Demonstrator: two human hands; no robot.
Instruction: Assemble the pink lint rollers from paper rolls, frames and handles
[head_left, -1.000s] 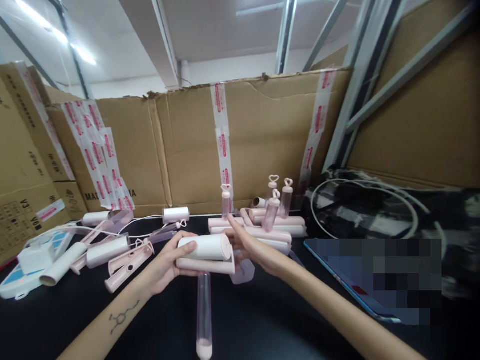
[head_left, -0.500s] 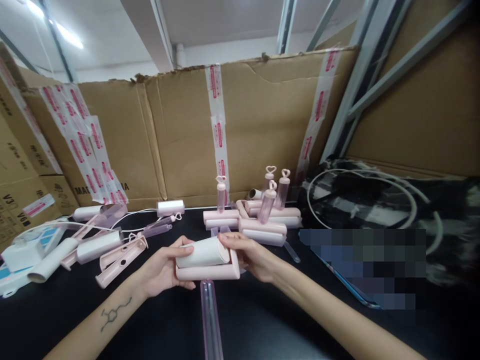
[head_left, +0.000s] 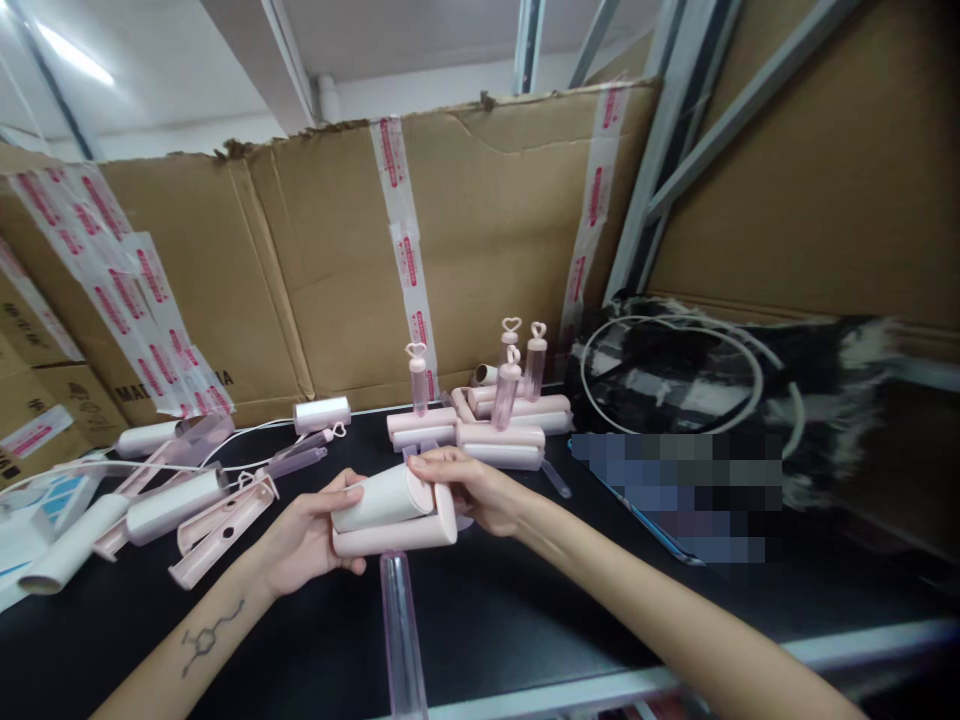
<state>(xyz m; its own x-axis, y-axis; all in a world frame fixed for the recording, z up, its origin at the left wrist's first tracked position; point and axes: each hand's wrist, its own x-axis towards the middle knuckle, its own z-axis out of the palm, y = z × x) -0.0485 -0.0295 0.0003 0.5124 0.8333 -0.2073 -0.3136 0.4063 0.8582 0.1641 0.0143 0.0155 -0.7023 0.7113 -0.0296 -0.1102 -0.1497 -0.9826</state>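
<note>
Between my hands is a lint roller, made up of a white paper roll (head_left: 381,500) set in a pale pink holder (head_left: 397,536). A clear purplish handle (head_left: 402,625) points from the holder toward me. My left hand (head_left: 304,535) is closed on the left end, thumb on the white roll and fingers underneath. At the right end, my right hand (head_left: 469,490) grips with its fingertips on the roll's round pink end; its other fingers are partly hidden behind. The roll lies slightly tilted in the holder.
Behind stand several pink lint rollers (head_left: 501,447) with upright heart-topped handles (head_left: 507,395). On the left lie loose white rolls (head_left: 176,505), pink holder pieces (head_left: 225,525) and a power strip (head_left: 52,510). A tall cardboard box (head_left: 330,270) backs the black table; a phone-like blurred item (head_left: 675,500) lies right.
The view has shifted toward the right, so things appear further left. Both hands keep their grip, and the holder now slants slightly up at its right end.
</note>
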